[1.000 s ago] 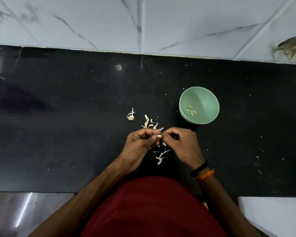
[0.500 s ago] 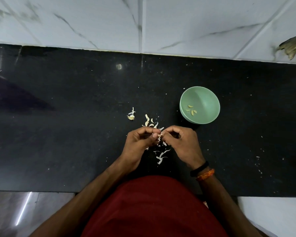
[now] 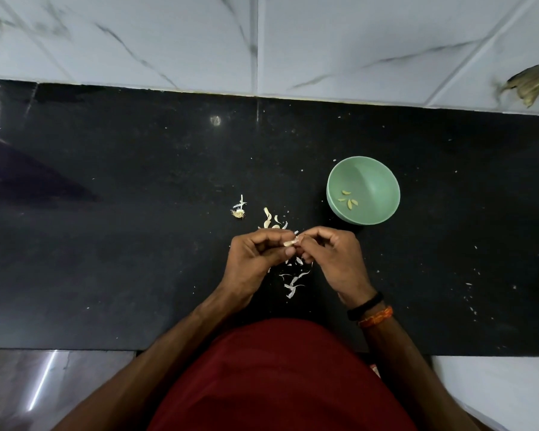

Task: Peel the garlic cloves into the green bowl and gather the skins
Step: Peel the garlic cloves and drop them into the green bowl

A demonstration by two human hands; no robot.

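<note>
A small pale garlic clove (image 3: 290, 242) is pinched between the fingertips of my left hand (image 3: 255, 259) and my right hand (image 3: 333, 259), just above the black counter (image 3: 137, 244). The green bowl (image 3: 377, 178) stands up and to the right of my hands, with several peeled cloves (image 3: 349, 202) in its bottom. White garlic skins (image 3: 293, 283) lie on the counter below and between my hands. More skins (image 3: 273, 220) lie just beyond my fingers, and a garlic root stub (image 3: 238, 211) rests to their left.
A white marble-look tiled wall (image 3: 262, 42) rises behind the counter, with a brownish chipped patch (image 3: 528, 85) at its right. Tiny white flecks dot the counter at the right. The counter's front edge runs by my red shirt (image 3: 277, 384).
My hands have kept working the clove at the same spot; the fingers shifted slightly and the clove now shows more between them. The bowl and skins have not moved.
</note>
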